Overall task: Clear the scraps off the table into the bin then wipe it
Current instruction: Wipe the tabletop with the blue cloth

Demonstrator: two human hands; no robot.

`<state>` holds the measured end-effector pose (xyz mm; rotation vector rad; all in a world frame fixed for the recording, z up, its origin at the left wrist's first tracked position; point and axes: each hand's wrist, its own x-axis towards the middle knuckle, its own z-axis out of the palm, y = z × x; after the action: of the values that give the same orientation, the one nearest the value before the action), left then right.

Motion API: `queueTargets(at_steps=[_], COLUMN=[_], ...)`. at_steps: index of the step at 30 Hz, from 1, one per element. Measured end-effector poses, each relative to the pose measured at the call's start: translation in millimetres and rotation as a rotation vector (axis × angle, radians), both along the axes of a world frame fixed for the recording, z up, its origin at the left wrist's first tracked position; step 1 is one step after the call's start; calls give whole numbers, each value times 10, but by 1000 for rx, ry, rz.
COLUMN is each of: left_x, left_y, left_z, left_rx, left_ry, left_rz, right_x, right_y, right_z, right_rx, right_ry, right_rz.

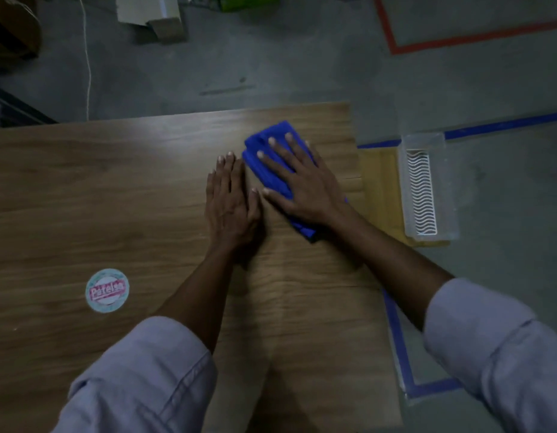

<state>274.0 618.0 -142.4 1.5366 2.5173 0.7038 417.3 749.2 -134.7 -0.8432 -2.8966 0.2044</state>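
Wooden table (83, 182) under a soft, light blue cloth (272, 170): right hand (305, 185) presses it flat-fingered, left hand (232, 198) rests flat, empty

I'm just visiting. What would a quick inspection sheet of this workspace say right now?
Surface: wooden table, bare wood grain.
Job's things: blue cloth on the table near its right edge; clear bin on the floor to the table's right.
Clutter: round sticker on the table's left part.
Hands: right hand presses flat on the cloth; left hand lies flat on the table beside it.
Cables: white cord on the floor, far left.
Surroundings: cardboard boxes, red tape and blue tape on the floor.
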Motion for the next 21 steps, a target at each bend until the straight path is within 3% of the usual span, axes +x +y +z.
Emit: queueTargets(at_steps=[2,3,7,9,11,13,15,16,19,21], left_x=[14,20,23,17,9,8,1,5,19,14], left_y=[0,7,-7,9,0,-15,-25,-25,-6,2], left_z=[0,3,27,44,36,13,11,15,40,44], left_rx=[7,1,-33,-29,-10,17,17,12,-24,-15], left_ry=[-8,2,19,8,-4,-23,-45,-46,-47,-51], left_rz=[19,19,14,25,32,37,45,44,48,51], right_x=[126,134,50,-124,-251,-217,-96,-50,65,72], right_y=[141,272,739,544,53,-407,-290,-104,517,641], right_z=[16,9,119,155,123,40,14,13,47,93], right_rx=[-10,-5,-65,-102,-83,-80,-73,-40,-17,-127], right_ry=[-28,-35,0,21,29,17,12,12,40,55], right_rz=[146,106,-440,-550,-406,-103,137,157,-251,-581])
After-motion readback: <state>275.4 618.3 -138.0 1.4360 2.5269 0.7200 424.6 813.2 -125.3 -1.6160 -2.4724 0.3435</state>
